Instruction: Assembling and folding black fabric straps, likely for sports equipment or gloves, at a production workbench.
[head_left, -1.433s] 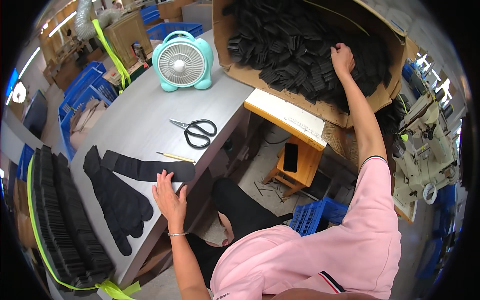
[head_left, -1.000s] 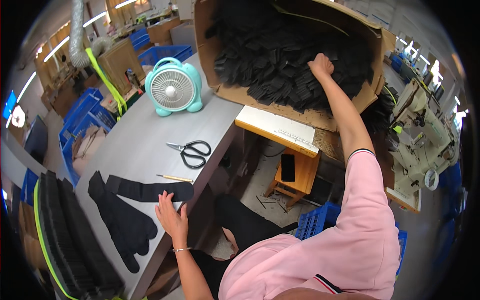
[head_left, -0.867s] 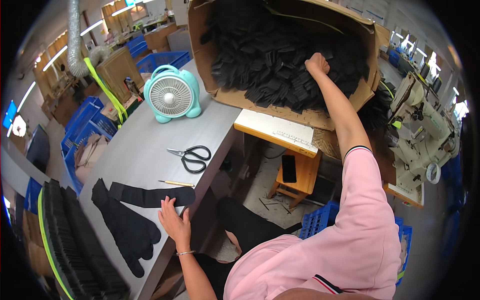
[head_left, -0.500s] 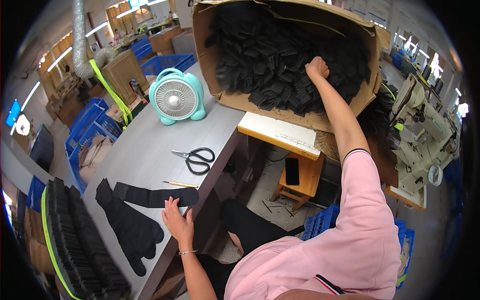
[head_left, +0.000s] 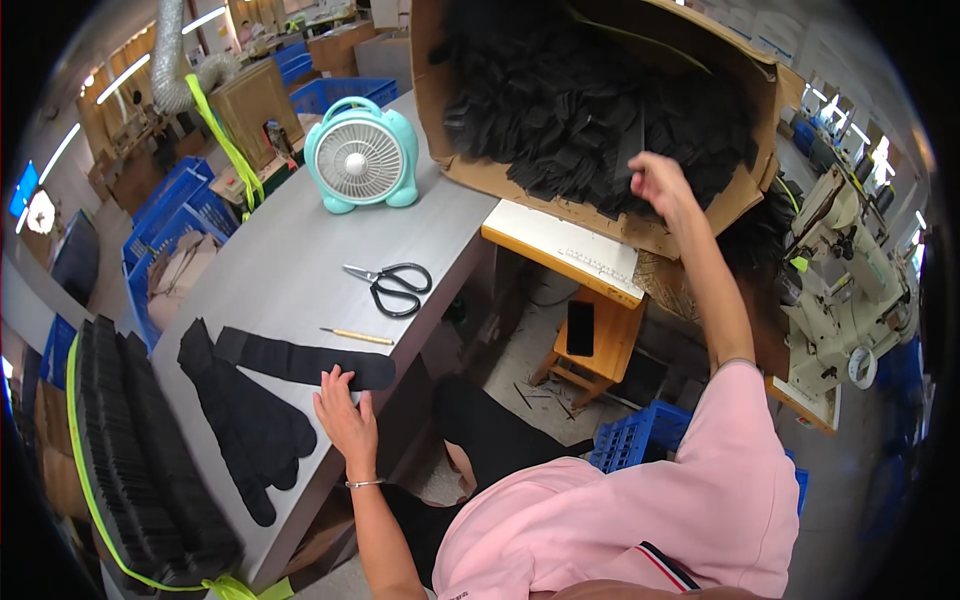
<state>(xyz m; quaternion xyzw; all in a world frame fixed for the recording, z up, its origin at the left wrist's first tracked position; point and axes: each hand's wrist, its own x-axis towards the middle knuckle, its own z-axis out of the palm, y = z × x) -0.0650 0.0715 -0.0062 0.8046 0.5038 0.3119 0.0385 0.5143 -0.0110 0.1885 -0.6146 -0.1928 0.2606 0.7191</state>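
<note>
My left hand (head_left: 346, 420) rests at the table's near edge, fingers spread, their tips touching a flat black fabric strip (head_left: 290, 355) with a rounded end. Beside it on the table lie overlapping black fabric pieces (head_left: 250, 415) with rounded lobes. My right hand (head_left: 664, 186) is at the front of a large cardboard box (head_left: 470, 178) tipped toward me. Its fingers are pinched on a thin black fabric piece (head_left: 632, 135), which stands up against the heap of black pieces (head_left: 540, 110) filling the box. The fingers partly hide the held end.
Black-handled scissors (head_left: 400, 290), a thin yellow-brown pen-like tool (head_left: 360, 337) and a turquoise fan (head_left: 362, 160) stand or lie on the grey table (head_left: 270, 270). A bundle of stacked black pieces (head_left: 140, 450) is at left. A sewing machine (head_left: 850, 260) and a wooden stool (head_left: 605, 340) are at right.
My right hand has drawn back from deep in the heap toward the box's front edge, a black fabric piece now at its fingers. My left hand stays by the strip; the view has shifted slightly.
</note>
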